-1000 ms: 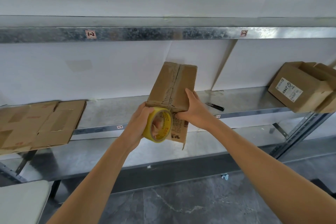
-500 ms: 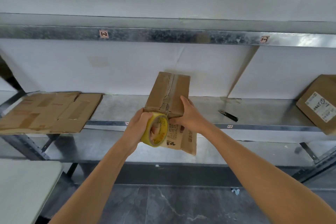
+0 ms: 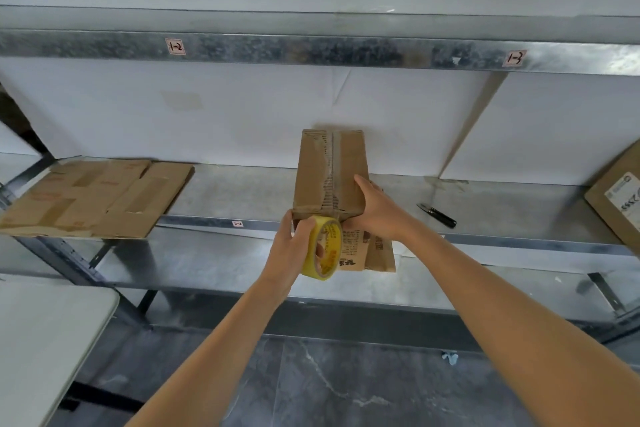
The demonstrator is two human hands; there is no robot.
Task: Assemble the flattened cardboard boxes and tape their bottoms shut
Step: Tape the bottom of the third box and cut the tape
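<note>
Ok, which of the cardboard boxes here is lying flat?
The flattened cardboard at the shelf's left end, lying unfolded. The held box and the labelled box at the right edge are already folded into shape.

The upper shelf beam [image 3: 311, 49] carries two handwritten tags: the left tag [image 3: 175, 46] reads "1-2", the right tag [image 3: 513, 58] "1-3". A small sticker [image 3: 237, 224] on the middle shelf edge [image 3: 194, 219] looks like "2-2". Print on the tape roll [image 3: 327, 248] and held box [image 3: 353, 246] is illegible.

Bare left grip [image 3: 289, 246]; bare right grip [image 3: 381, 215]; both forearms bare
</note>
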